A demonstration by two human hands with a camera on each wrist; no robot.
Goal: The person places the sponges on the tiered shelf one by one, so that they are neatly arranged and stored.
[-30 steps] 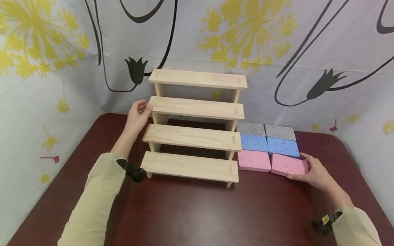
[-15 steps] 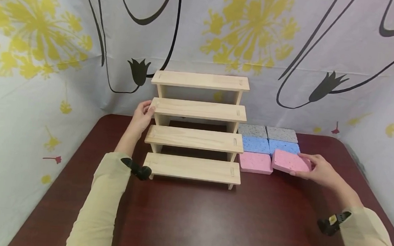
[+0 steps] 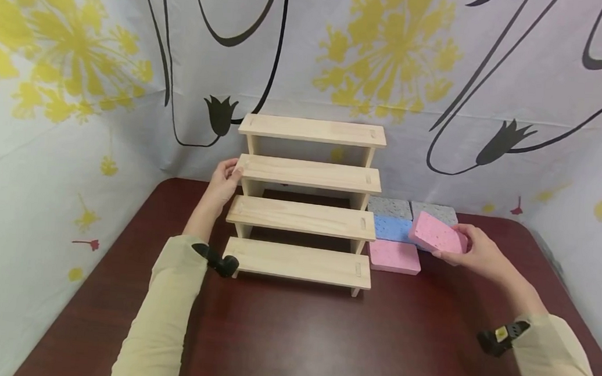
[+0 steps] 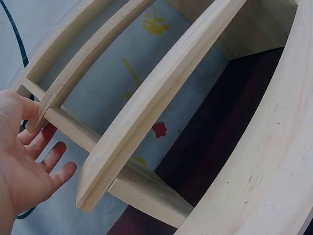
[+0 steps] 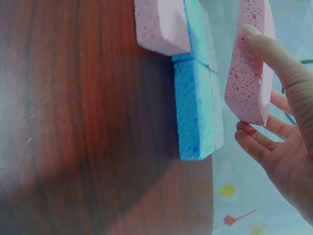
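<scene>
My right hand (image 3: pixel 477 253) grips a pink sponge (image 3: pixel 438 233) between thumb and fingers, raised and tilted over the right blue sponge, which it mostly covers in the head view. The right wrist view shows the thumb on the broad face of this pink sponge (image 5: pixel 247 73), apart from the blue sponge (image 5: pixel 193 112). A four-tier wooden display stand (image 3: pixel 301 217) stands left of the sponges. My left hand (image 3: pixel 223 182) holds the left end of its second-highest board (image 3: pixel 307 172), thumb and index finger at the board's end (image 4: pixel 41 110) in the left wrist view, other fingers loosely bent.
On the dark table (image 3: pixel 291 333), another pink sponge (image 3: pixel 394 257) lies beside the stand. Behind it are a blue sponge (image 3: pixel 392 229) and two grey sponges, one at the right (image 3: pixel 434 213). A patterned cloth (image 3: pixel 290 47) hangs behind and along the sides.
My right hand has lifted the right pink sponge off the table, moving it up and slightly left above the blue one. The left hand stays at the stand; the head view has shifted slightly.
</scene>
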